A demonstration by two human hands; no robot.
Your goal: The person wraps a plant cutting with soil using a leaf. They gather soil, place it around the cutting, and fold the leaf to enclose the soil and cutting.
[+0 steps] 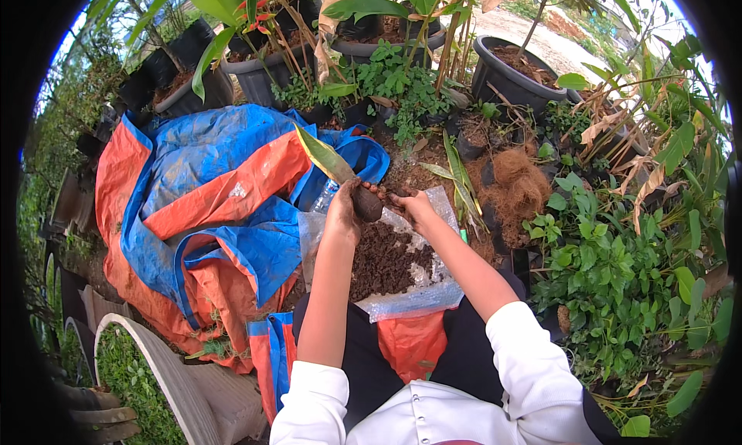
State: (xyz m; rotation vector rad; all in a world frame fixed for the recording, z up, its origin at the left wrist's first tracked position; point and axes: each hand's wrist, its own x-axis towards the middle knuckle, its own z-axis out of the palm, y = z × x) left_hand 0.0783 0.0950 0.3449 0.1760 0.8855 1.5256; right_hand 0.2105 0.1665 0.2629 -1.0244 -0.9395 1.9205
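Note:
My left hand, dark with soil, grips a rounded dark root ball. A yellow-edged snake plant leaf rises from that grip, tilted up and to the left. Close by on the right is my right hand, its soiled fingers curled near the ball; whether they pinch anything is too small to tell. Below both hands, loose dark soil lies on a sheet of bubble wrap in front of my knees. More variegated snake plant leaves rest just beyond the sheet's right side.
A crumpled blue and orange tarpaulin spreads to the left, with a plastic bottle at its edge. Brown coconut fibre is heaped at right. Large black pots line the back; leafy plants crowd the right. Curved roofing sheets stand lower left.

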